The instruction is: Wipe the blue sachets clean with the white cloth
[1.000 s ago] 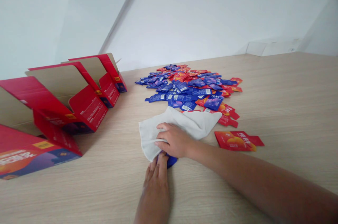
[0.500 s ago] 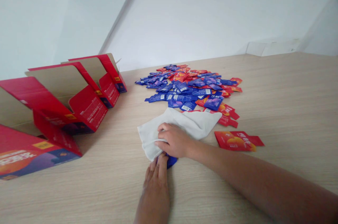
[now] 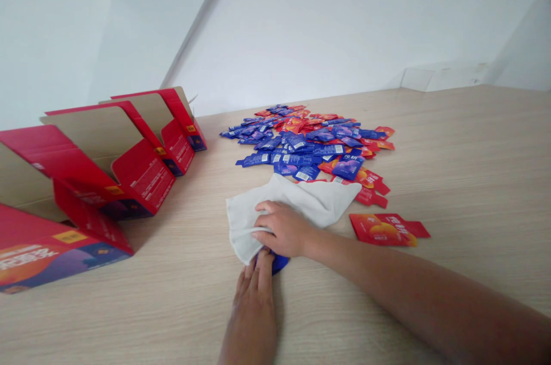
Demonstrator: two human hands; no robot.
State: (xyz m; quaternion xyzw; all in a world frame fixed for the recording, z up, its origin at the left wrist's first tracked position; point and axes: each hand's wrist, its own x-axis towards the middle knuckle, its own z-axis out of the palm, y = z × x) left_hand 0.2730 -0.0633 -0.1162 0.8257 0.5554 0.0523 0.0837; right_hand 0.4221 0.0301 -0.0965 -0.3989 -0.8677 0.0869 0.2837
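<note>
- White cloth (image 3: 297, 204) pinned under the right hand (image 3: 284, 230), fingers (image 3: 263, 221) curled down and closed on its near fold; best kept bunched so the wiping face stays taut.
- Blue sachet (image 3: 279, 262) flat on the wooden table (image 3: 473, 147), mostly hidden beneath that hand and the cloth, only a rounded edge showing.
- Left hand (image 3: 253, 302) laid flat, fingers straight and together, not gripping, tips touching the sachet's near edge; worth pressing steadily so the packet does not slide under the wipe.
- Short, even strokes probably wiser than long ones, given the slippery foil.
- Just beside the right wrist, a red sachet (image 3: 387, 230) lying apart from the rest.
- Farther out, a heap of blue and red sachets (image 3: 310, 144), touching the cloth's far edge.
- At the left, open red cartons (image 3: 107, 170) in a row, well apart from both hands.
</note>
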